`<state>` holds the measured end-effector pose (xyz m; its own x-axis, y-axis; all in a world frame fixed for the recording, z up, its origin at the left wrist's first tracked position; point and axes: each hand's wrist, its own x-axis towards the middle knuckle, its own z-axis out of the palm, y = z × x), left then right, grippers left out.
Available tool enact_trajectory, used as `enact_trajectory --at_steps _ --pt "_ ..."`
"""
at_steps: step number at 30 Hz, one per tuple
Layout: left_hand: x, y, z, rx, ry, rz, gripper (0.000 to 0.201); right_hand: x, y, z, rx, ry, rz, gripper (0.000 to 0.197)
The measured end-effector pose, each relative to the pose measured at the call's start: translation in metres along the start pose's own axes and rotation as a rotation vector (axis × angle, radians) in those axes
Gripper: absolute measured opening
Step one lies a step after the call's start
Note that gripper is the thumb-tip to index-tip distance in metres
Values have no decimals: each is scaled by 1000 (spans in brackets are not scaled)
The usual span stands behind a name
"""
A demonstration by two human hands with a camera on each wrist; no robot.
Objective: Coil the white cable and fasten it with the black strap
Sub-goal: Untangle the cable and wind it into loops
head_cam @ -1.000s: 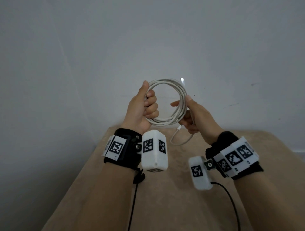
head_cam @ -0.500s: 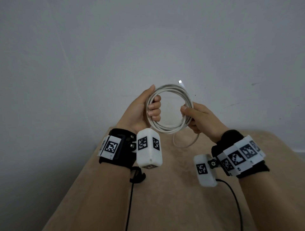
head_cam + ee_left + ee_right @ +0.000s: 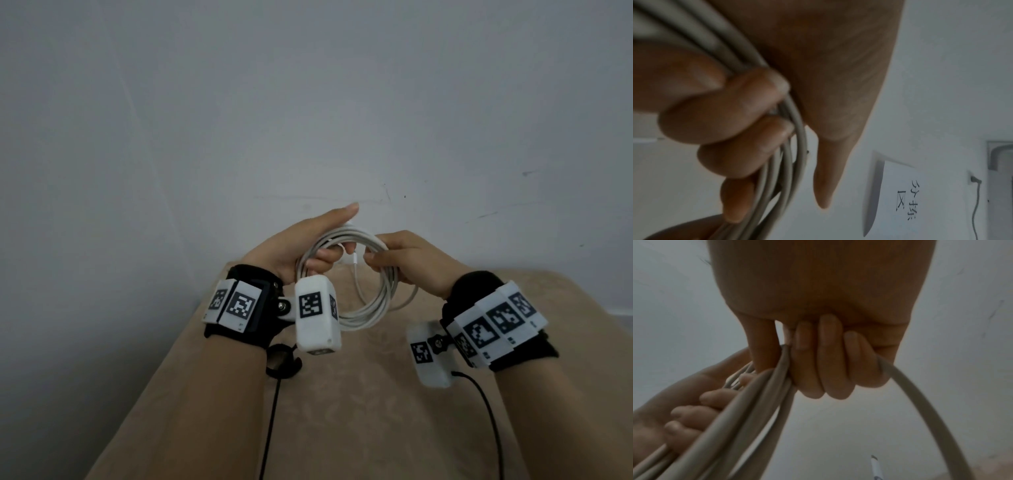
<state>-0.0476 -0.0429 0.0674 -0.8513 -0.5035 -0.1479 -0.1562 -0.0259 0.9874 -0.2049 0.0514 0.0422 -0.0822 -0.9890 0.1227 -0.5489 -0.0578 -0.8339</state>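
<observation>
The white cable [image 3: 373, 308] is wound into a round coil of several loops, held in the air above the table between both hands. My left hand [image 3: 308, 246] grips the coil's left side, fingers curled round the strands [image 3: 789, 123], thumb stretched out straight. My right hand [image 3: 404, 257] grips the upper right of the coil, fingers curled over the bundle [image 3: 777, 378]. One loose strand [image 3: 920, 402] arcs away from the right hand. A white plug end [image 3: 354, 263] hangs inside the coil, seen too in the right wrist view [image 3: 876, 467]. No black strap is in view.
A beige table [image 3: 359, 411] lies below the hands against a pale grey wall [image 3: 308, 102]. Black leads run down from both wrist cameras. In the left wrist view a paper sign [image 3: 898, 191] hangs on the wall beside a socket [image 3: 973, 180].
Both hands have dropped lower and drawn closer together with the coil. The coil has tipped from upright towards flat. The right hand has shifted up the coil's right side to its top.
</observation>
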Motion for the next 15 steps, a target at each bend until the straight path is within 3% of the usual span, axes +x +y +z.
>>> enact_trajectory --at_steps 3,6,10,15 --pt "1 -1 -1 146 87 19 46 1 0 3 -7 -3 -1 32" --pt "3 -1 -2 133 168 71 43 2 -1 4 -58 75 -39 33" --pt "5 -1 -6 -26 229 158 42 2 -2 2 -49 264 -118 30" --pt "8 1 -13 -405 234 239 42 4 -5 -1 313 431 -135 34"
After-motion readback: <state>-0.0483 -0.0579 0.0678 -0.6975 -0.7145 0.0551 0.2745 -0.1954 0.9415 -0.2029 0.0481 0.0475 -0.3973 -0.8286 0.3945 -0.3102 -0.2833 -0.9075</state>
